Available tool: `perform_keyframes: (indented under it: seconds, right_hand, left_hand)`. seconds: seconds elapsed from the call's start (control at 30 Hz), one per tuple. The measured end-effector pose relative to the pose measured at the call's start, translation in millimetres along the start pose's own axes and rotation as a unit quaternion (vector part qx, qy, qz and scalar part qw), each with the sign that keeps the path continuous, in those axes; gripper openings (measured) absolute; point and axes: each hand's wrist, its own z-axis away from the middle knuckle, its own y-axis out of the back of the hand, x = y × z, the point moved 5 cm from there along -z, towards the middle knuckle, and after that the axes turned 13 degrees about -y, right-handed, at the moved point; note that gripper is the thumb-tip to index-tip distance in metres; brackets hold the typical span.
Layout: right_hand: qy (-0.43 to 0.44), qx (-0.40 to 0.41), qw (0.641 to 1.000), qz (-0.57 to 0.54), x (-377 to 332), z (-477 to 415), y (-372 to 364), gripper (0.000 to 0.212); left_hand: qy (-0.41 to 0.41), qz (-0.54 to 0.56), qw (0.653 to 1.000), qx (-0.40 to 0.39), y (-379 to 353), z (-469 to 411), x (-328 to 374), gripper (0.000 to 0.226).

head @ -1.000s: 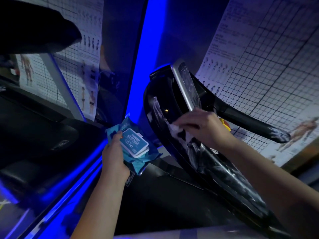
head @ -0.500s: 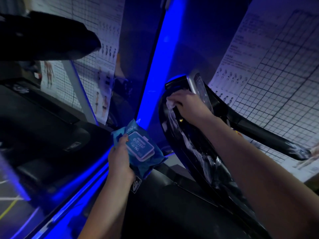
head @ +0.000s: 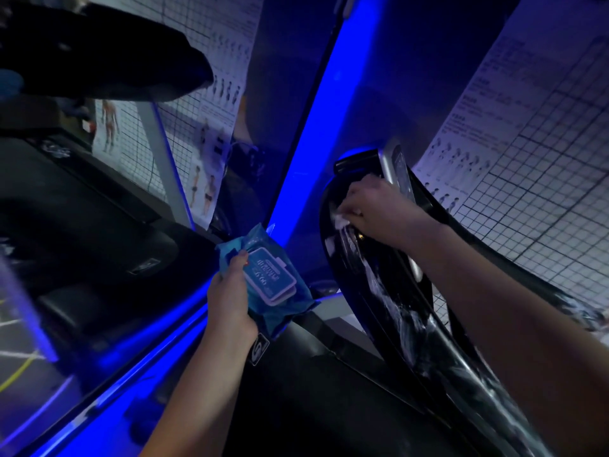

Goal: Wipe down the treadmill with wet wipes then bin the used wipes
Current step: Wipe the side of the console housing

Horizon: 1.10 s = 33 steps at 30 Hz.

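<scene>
Scanning from the far left, a dark rounded machine housing (head: 99,51) fills the top corner. Behind it hangs a white gridded wall chart with small body figures (head: 211,103).

Moving in, a bright blue light strip (head: 316,120) cuts diagonally from the bottom left up to the top centre. Right in front of it is the left hand (head: 230,301), raised, with its fingers and thumb wrapped round a crinkled blue plastic pack of wet wipes (head: 290,311). The thumb tip sits just beside the pale rectangular flip lid (head: 268,278), which lies flat on the pack's face. The pack is up in the air, touching only that hand.

On to the centre right, where a glossy black treadmill console (head: 389,308) sweeps down toward the bottom right corner with pale smeary streaks along its surface. The right hand (head: 379,209) is at the console's upper end, knuckles up and fingers curled down. It pinches a small crumpled white wet wipe (head: 341,222) and presses it against the black surface. The wipe peeks out at the hand's left side, near the console's left edge and just below the silver-framed screen (head: 400,179) at the top.

Further right, a black handlebar (head: 534,282) runs out from behind the forearm. Beyond it, a second white gridded chart (head: 543,153) covers the wall to the right edge.
</scene>
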Motion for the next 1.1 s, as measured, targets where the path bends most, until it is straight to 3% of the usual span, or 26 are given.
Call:
perform_keyframes:
  seconds: [0.1, 0.23, 0.33, 0.43, 0.53, 0.6, 0.77, 0.87, 1.0, 1.1]
  right_hand:
    - [-0.038, 0.001, 0.998, -0.047, -3, -9, -9, 0.018]
    - [0.052, -0.005, 0.998, -0.016, -16, 19, -13, 0.016]
    - [0.091, -0.058, 0.994, 0.004, -25, 46, -7, 0.012]
    - [0.022, -0.123, 0.992, -0.013, -18, 39, 6, 0.011]
    - [-0.049, 0.013, 0.986, -0.157, -2, 12, 23, 0.013]
    - [-0.071, 0.069, 0.983, -0.157, 2, 4, 18, 0.011]
    - [0.035, 0.030, 0.998, -0.035, -15, 32, -15, 0.014]
    - [0.095, -0.010, 0.995, -0.026, -24, 67, -16, 0.012]
    - [0.073, -0.099, 0.992, -0.023, -18, 76, -8, 0.015]
    - [0.002, -0.006, 0.995, -0.103, -14, 45, 13, 0.014]
  left_hand:
    - [0.004, 0.000, 1.000, -0.002, -4, 3, 1, 0.047]
    - [0.011, -0.003, 1.000, -0.010, -2, 7, -1, 0.039]
    - [0.012, -0.008, 1.000, -0.010, 1, 9, -3, 0.039]
    - [0.012, -0.013, 1.000, -0.002, 5, 6, -4, 0.043]
    - [0.010, -0.017, 1.000, 0.002, 6, 5, -6, 0.047]
    - [0.015, -0.019, 1.000, 0.004, 6, 6, -9, 0.050]
    - [0.027, -0.012, 1.000, 0.006, 4, 8, -11, 0.047]
    - [0.028, -0.007, 1.000, 0.005, 4, 9, -8, 0.047]
    - [0.019, -0.001, 1.000, 0.008, 10, 8, -1, 0.047]
    - [0.007, -0.009, 1.000, 0.014, 12, 10, 4, 0.046]
